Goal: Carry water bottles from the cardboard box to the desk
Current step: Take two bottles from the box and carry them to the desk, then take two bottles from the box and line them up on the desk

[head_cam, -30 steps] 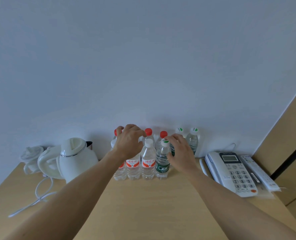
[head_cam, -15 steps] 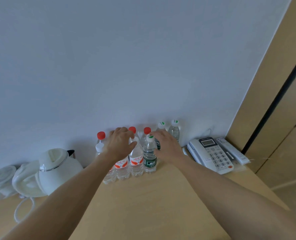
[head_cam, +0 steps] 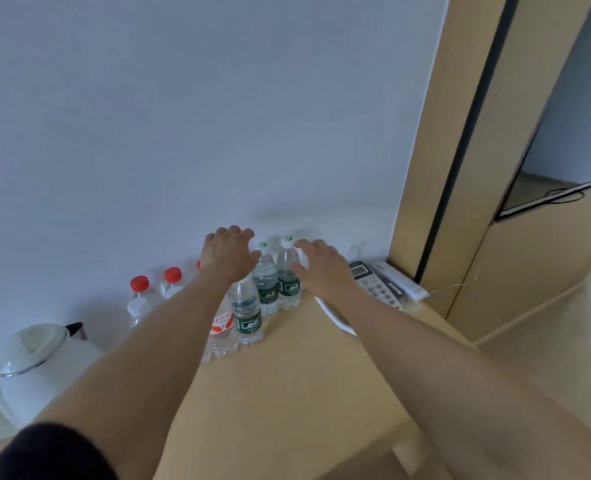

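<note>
Green-labelled bottles (head_cam: 265,282) stand upright, caps up, on desk (head_cam: 304,375).

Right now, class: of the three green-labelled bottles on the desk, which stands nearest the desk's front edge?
The green-labelled bottle beside the red-labelled one; the other two green-labelled bottles stand farther back.

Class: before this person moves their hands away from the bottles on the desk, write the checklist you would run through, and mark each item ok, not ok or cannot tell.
1. Green-label bottles stand upright on the desk: ok.
2. Red-capped bottles upright by the wall: ok.
3. Left hand free of any bottle: cannot tell; it covers bottle tops.
4. Right hand free: cannot tell; it lies against the rightmost bottle.
5. Telephone stands apart from the bottles: ok.
6. Kettle stands apart from the bottles: ok.
</note>
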`<state>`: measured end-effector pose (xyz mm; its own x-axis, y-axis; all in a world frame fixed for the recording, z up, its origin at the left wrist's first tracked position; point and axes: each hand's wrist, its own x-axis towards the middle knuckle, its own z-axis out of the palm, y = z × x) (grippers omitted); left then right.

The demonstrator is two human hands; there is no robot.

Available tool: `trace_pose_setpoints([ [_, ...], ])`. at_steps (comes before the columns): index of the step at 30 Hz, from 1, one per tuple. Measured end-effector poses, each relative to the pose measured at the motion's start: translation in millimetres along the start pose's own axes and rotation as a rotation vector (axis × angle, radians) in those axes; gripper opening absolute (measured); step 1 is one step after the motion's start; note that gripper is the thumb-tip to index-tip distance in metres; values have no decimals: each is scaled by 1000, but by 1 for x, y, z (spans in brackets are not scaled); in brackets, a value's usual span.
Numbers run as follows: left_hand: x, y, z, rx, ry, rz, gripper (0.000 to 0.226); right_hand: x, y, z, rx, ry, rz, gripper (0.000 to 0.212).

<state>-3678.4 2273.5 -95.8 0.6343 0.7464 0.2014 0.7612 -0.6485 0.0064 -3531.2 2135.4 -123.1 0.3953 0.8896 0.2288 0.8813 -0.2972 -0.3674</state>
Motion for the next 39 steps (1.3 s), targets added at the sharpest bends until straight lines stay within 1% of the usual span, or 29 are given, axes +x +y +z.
trace_pose_setpoints([
  [3, 8, 50, -2, 6, 0, 61, 49, -22, 41, -28, -10, 34, 82, 44],
  [6, 11, 113, 1, -31, -1, 148, 49, -51, 89, -58, -49, 60, 183, 45],
  [9, 5, 188, 7, -60, -11, 259, 49, -87, 140, -90, -113, 77, 292, 42],
  [12, -10, 267, 15, -99, -21, 370, 45, -134, 192, -119, -108, 105, 417, 32],
  [13, -16, 293, 17, -109, -26, 402, 42, -152, 210, -127, -103, 110, 463, 32],
  [16, -37, 371, 21, -107, -64, 509, 41, -208, 262, -150, -119, 99, 587, 39],
  [19, -62, 447, 23, -141, -111, 606, 45, -271, 308, -172, -123, 143, 717, 43],
  [21, -80, 496, 26, -182, -118, 671, 48, -312, 332, -186, -144, 176, 808, 47],
  [25, -120, 582, 33, -207, -152, 817, 50, -387, 367, -214, -188, 178, 966, 52],
  [28, -148, 636, 38, -212, -196, 922, 50, -435, 387, -230, -192, 189, 1091, 53],
  [32, -178, 690, 45, -218, -220, 1039, 48, -480, 413, -239, -173, 176, 1243, 54],
  [39, -178, 773, 61, -178, -227, 1127, 47, -507, 466, -247, -125, 185, 1399, 54],
])
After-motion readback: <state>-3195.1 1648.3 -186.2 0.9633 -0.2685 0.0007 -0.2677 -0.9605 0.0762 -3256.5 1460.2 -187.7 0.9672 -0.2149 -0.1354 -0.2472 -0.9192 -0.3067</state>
